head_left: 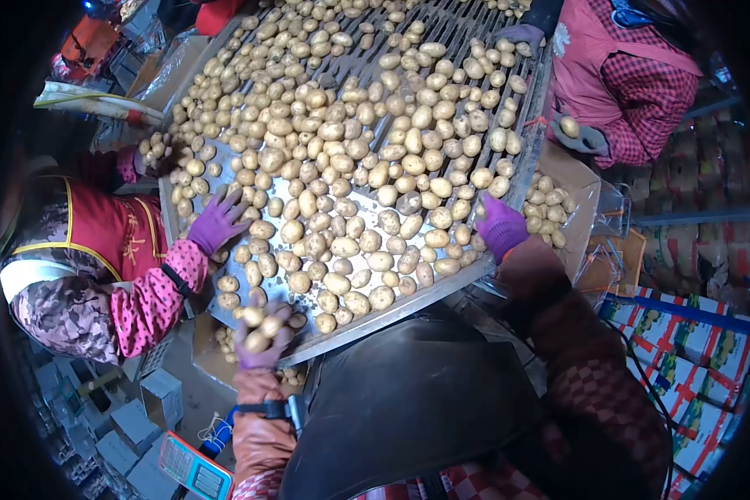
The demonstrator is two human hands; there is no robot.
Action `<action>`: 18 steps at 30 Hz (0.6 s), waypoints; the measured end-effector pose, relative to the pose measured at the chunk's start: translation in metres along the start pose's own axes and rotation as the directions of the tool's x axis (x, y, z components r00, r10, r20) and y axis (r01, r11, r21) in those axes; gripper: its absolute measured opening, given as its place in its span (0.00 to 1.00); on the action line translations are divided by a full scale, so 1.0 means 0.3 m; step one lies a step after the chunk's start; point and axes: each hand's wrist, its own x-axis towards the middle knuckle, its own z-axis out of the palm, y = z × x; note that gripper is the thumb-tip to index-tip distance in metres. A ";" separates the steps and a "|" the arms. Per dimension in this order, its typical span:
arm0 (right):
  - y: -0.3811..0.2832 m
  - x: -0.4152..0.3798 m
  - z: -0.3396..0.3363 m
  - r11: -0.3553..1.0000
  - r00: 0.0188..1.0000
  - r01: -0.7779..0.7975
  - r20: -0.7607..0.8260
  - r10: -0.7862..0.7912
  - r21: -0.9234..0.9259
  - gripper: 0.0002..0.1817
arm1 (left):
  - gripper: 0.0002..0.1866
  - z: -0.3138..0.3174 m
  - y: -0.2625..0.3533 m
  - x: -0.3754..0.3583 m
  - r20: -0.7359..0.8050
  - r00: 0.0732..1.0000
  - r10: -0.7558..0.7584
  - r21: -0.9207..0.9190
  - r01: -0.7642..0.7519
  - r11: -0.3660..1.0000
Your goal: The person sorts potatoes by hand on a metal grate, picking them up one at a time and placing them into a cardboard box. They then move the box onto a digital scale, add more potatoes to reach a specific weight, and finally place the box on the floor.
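My left hand (262, 337), in a purple glove, is closed around several potatoes (258, 342) at the near left corner of the sorting table (392, 310). Below that hand, more potatoes sit in a cardboard box (211, 354). At the table's near right edge, my right hand (502, 228), also purple-gloved, has its fingers curled; a bit of a potato (480, 211) shows at the fingertips. Loose potatoes (333, 225) cover much of the tabletop between my hands, over a slatted part (375, 67) and a smooth metal part.
A co-worker on the left reaches a purple-gloved hand (217, 220) over the potatoes. On the right, another person's grey-gloved hand (587, 137) holds a potato. A potato-filled box (577, 171) stands beside the table's right edge. Printed cartons (683, 350) and a scale (193, 468) are lower down.
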 end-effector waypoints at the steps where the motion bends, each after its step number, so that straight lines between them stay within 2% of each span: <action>1: 0.016 0.017 0.035 0.992 0.999 0.039 0.021 -0.037 -0.120 0.35 | 0.27 -0.084 0.051 -0.087 -0.103 0.993 0.058 0.023 -0.055 0.998; 2: 0.027 0.035 0.071 0.968 0.996 0.083 0.045 -0.075 -0.235 0.36 | 0.26 -0.151 0.100 -0.163 -0.204 0.972 0.119 0.054 -0.110 0.992; 3: 0.032 0.052 0.107 0.966 0.996 0.083 -0.016 -0.090 -0.243 0.35 | 0.26 -0.192 0.138 -0.206 -0.301 0.936 0.185 0.090 -0.165 0.982; 4: 0.035 0.065 0.146 0.965 0.992 0.084 -0.076 -0.106 -0.250 0.35 | 0.25 -0.209 0.160 -0.223 -0.561 0.803 0.201 -0.012 -0.250 0.968; 5: 0.029 0.067 0.162 0.963 0.984 0.080 -0.135 -0.118 -0.256 0.34 | 0.25 -0.232 0.182 -0.239 -0.775 0.611 0.162 -0.086 -0.355 0.931; 6: 0.027 0.070 0.174 0.967 0.986 0.056 -0.136 -0.092 -0.249 0.33 | 0.25 -0.287 0.202 -0.282 -0.810 0.561 0.169 0.104 -0.146 0.984; 7: 0.032 0.075 0.178 0.973 0.988 0.059 -0.123 -0.089 -0.224 0.31 | 0.26 -0.278 0.196 -0.253 -0.943 0.108 0.315 0.327 0.116 0.938; 8: 0.040 0.086 0.177 0.978 0.990 0.060 -0.113 -0.084 -0.200 0.30 | 0.24 -0.349 0.183 -0.242 -0.616 0.346 0.707 0.760 0.496 0.419; 9: 0.049 0.092 0.176 0.983 0.991 0.060 -0.104 -0.079 -0.175 0.28 | 0.22 -0.422 0.160 -0.215 -0.434 0.547 0.716 0.863 0.481 0.156; 10: 0.048 0.083 0.158 0.985 0.992 0.074 -0.092 -0.089 -0.158 0.27 | 0.21 -0.420 0.133 -0.173 -0.219 0.708 0.671 0.917 0.384 -0.105; 12: 0.026 0.060 0.104 0.986 0.991 0.105 -0.067 -0.114 -0.125 0.26 | 0.19 -0.025 -0.044 0.043 -0.294 0.765 0.573 0.949 0.159 0.274; 13: 0.025 0.067 0.111 0.983 0.993 0.089 -0.060 -0.099 -0.160 0.27 | 0.18 0.108 -0.124 0.124 -0.319 0.804 0.503 0.917 0.128 0.378; 14: 0.025 0.077 0.128 0.979 0.995 0.069 -0.053 -0.080 -0.192 0.29 | 0.18 0.216 -0.187 0.196 -0.070 0.873 0.482 0.973 -0.047 0.226; 15: 0.029 0.079 0.144 0.973 0.997 0.047 -0.048 -0.059 -0.224 0.31 | 0.18 0.295 -0.238 0.267 0.183 0.889 0.419 0.968 -0.238 0.082; 17: 0.048 0.078 0.149 0.971 0.992 0.090 -0.064 -0.106 -0.223 0.32 | 0.21 0.385 -0.304 0.438 0.601 0.764 0.234 0.787 -0.516 -0.339; 18: 0.061 0.093 0.145 0.976 0.992 0.107 -0.051 -0.118 -0.192 0.33 | 0.25 0.432 -0.343 0.497 0.623 0.755 0.203 0.738 -0.482 -0.473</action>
